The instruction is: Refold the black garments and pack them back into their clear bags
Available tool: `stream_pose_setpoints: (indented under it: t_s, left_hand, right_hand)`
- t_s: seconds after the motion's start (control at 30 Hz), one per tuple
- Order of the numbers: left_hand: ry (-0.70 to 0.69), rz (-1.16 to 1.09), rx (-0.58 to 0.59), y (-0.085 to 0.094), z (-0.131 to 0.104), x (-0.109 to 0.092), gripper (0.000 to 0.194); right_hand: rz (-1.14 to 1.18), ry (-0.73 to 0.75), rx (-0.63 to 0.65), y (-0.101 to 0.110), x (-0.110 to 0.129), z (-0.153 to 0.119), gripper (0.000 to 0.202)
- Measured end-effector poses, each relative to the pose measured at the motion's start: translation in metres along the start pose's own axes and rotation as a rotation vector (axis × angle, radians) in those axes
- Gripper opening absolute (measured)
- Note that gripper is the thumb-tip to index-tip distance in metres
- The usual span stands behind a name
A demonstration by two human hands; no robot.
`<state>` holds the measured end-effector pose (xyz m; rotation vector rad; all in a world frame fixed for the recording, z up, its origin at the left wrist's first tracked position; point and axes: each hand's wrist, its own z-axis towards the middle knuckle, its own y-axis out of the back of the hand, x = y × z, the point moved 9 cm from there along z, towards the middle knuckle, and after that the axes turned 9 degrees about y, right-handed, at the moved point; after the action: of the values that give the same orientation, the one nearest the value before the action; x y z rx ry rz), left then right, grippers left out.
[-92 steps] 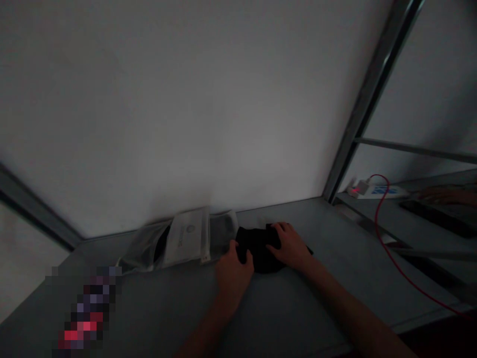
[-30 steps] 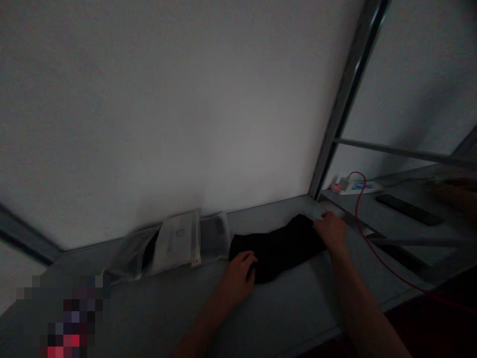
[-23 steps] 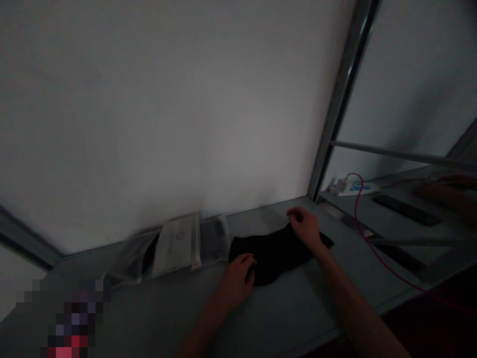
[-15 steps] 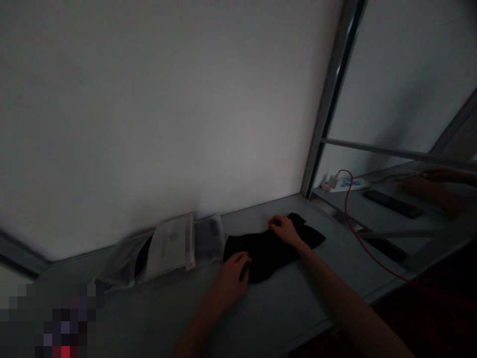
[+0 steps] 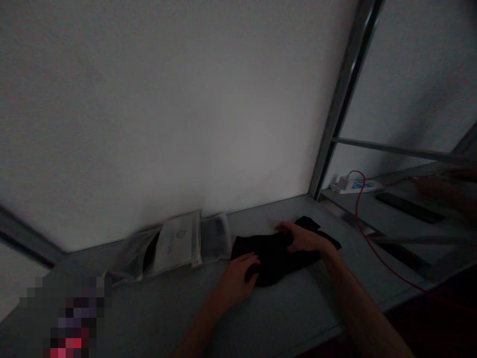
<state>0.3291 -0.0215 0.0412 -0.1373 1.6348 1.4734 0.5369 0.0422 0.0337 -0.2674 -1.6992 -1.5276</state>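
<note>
A black piece of folded clothing [image 5: 274, 258] lies on the grey tabletop [image 5: 294, 308]; its exact kind does not show in the dim light. My left hand [image 5: 238, 278] rests on its left end, fingers laid over the cloth and thumb apart. Toward the right end, my right hand [image 5: 303, 237] reaches across the cloth, fingers bent over its far edge and thumb apart from them. Just left of the clothing are several clear plastic zip bags [image 5: 179, 243], overlapping; one has a round printed mark, and dark contents show through.
A pale wall [image 5: 223, 124] rises behind the table, with a metal post [image 5: 341, 99] at the right. Beyond the post are a white power strip [image 5: 357, 186], a red cable [image 5: 359, 209], a dark phone-like slab [image 5: 408, 207] and another person's hands [image 5: 439, 191].
My right hand has shifted right along the clothing, its fingers less curled than before. My left hand stays on the left end. The whole view has swung slightly.
</note>
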Motion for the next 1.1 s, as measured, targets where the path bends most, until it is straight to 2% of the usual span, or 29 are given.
stream_pose_setpoints:
  t_s: [0.13,0.3,0.47,0.7,0.8,0.9,1.0,1.03,1.1]
  left_hand:
    - [-0.001,-0.028,0.037,-0.001,0.0,-0.002,0.038]
    - [0.013,-0.034,0.057,-0.001,0.0,0.0,0.038]
    - [-0.006,-0.041,0.086,-0.001,-0.002,-0.005,0.037]
    - [-0.025,-0.038,0.135,-0.002,-0.006,-0.015,0.035]
    - [-0.024,-0.033,0.139,-0.002,-0.006,-0.015,0.035]
    - [-0.028,-0.026,0.138,-0.002,-0.006,-0.015,0.037]
    - [-0.008,-0.008,0.157,-0.003,-0.006,-0.013,0.038]
    - [-0.001,0.0,0.158,-0.003,-0.006,-0.013,0.039]
    - [0.0,0.007,0.146,-0.001,-0.006,-0.012,0.042]
  right_hand:
    - [-0.178,-0.016,-0.074,0.006,0.004,0.002,0.064]
    - [-0.384,0.002,-0.21,0.024,0.014,0.008,0.02]
    - [-0.448,0.001,-0.366,0.038,0.02,0.01,0.024]
    - [-0.507,-0.036,-0.389,0.019,0.022,0.018,0.02]
    - [-0.562,-0.121,-0.548,0.028,0.022,0.011,0.031]
    - [-0.631,-0.161,-0.806,0.045,0.029,-0.004,0.04]
    - [-0.671,-0.051,-1.036,0.052,0.046,-0.017,0.04]
    - [-0.655,0.005,-1.078,0.052,0.052,-0.019,0.037]
    - [-0.558,0.105,-1.083,0.049,0.057,-0.018,0.031]
